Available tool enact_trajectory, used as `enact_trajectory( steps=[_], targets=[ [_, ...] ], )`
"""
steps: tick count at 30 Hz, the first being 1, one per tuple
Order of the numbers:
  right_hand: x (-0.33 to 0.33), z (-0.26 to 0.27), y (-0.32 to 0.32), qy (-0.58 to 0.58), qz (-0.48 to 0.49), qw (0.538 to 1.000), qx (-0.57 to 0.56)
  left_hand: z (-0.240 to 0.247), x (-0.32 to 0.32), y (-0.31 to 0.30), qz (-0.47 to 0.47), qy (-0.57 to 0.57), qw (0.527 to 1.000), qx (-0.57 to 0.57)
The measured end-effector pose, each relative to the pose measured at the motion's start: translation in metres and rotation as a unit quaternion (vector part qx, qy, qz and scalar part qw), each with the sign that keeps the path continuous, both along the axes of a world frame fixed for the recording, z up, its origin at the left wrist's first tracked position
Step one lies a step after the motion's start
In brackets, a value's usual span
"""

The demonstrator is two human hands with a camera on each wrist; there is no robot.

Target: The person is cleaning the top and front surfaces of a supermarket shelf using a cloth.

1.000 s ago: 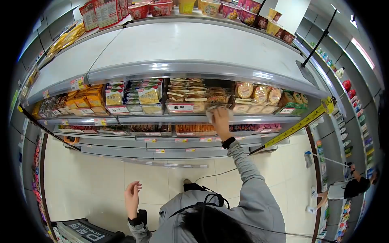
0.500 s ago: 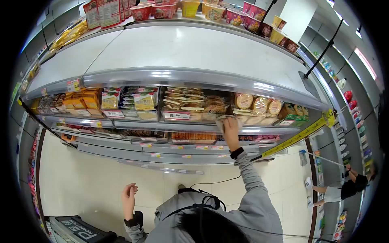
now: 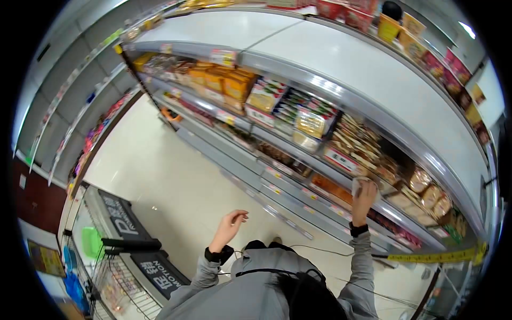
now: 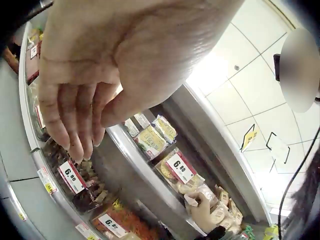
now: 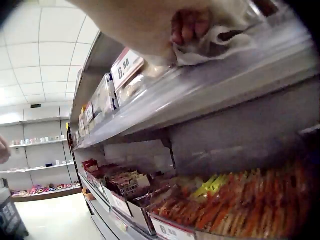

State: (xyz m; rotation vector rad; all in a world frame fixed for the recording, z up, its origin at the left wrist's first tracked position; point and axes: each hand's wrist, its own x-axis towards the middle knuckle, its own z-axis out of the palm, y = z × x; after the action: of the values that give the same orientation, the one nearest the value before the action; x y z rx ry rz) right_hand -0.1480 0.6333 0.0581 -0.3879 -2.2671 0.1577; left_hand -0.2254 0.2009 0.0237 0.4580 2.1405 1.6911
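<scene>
My right hand (image 3: 364,202) holds a white cloth (image 3: 358,184) against the front edge of the middle shelf, just below a bin of wrapped bread (image 3: 358,140). In the right wrist view, the curled fingers (image 5: 192,25) press the crumpled cloth (image 5: 215,52) onto the clear strip of the shelf edge. My left hand (image 3: 228,229) hangs in the air before the shelves, its fingers loosely bent and holding nothing. The left wrist view shows this hand (image 4: 100,65) close up, with the shelf behind it.
A price tag (image 3: 341,159) stands on the bread bin beside the cloth. Packaged snacks (image 3: 224,82) fill the same shelf leftward. Below, another shelf carries an orange-red row of packets (image 3: 330,189). A yellow measuring tape (image 3: 432,258) runs at the right end. A wire cart (image 3: 125,290) stands behind left.
The head view has swung left, so the shelves now slant and the cart shows. My right hand slid the cloth right along the shelf edge, then back left. The left hand stays empty.
</scene>
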Motion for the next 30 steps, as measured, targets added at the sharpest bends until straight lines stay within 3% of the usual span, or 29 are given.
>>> enact_trajectory(
  steps=[8, 13, 15, 18, 19, 20, 22, 24, 26, 30],
  targets=[
    [-0.015, -0.007, -0.009, -0.017, 0.030, 0.999, 0.008, 0.009, -0.003, -0.020, 0.035, -0.003, 0.999, 0.005],
    [0.027, 0.000, 0.021, -0.073, -0.034, 0.997, -0.010, 0.002, -0.015, -0.048, 0.065, -0.017, 0.998, 0.011],
    [0.037, 0.007, 0.021, -0.006, -0.088, 0.995, -0.037, 0.002, -0.025, -0.064, 0.077, -0.013, 0.997, -0.011],
    [0.044, 0.024, 0.003, 0.004, -0.154, 0.984, -0.083, 0.008, -0.042, -0.091, 0.080, -0.003, 0.997, -0.007],
    [0.042, 0.020, 0.002, 0.030, -0.122, 0.992, -0.009, 0.005, -0.048, -0.102, 0.084, -0.004, 0.996, -0.009],
    [0.039, 0.011, -0.002, 0.038, -0.112, 0.992, -0.046, 0.003, -0.053, -0.113, 0.071, -0.009, 0.997, -0.006],
    [0.013, 0.027, -0.051, 0.012, -0.063, 0.998, -0.026, 0.007, -0.063, -0.136, 0.088, -0.009, 0.996, -0.001],
    [-0.027, 0.010, -0.072, 0.021, 0.002, 1.000, -0.020, 0.014, -0.077, -0.158, 0.077, -0.011, 0.997, -0.017],
    [-0.083, 0.028, -0.117, 0.026, 0.033, 0.998, 0.049, 0.018, -0.091, -0.181, 0.091, -0.007, 0.996, -0.004],
    [-0.176, 0.023, -0.154, -0.005, 0.038, 0.998, 0.044, 0.025, -0.119, -0.225, 0.104, 0.022, 0.994, -0.018]
  ],
)
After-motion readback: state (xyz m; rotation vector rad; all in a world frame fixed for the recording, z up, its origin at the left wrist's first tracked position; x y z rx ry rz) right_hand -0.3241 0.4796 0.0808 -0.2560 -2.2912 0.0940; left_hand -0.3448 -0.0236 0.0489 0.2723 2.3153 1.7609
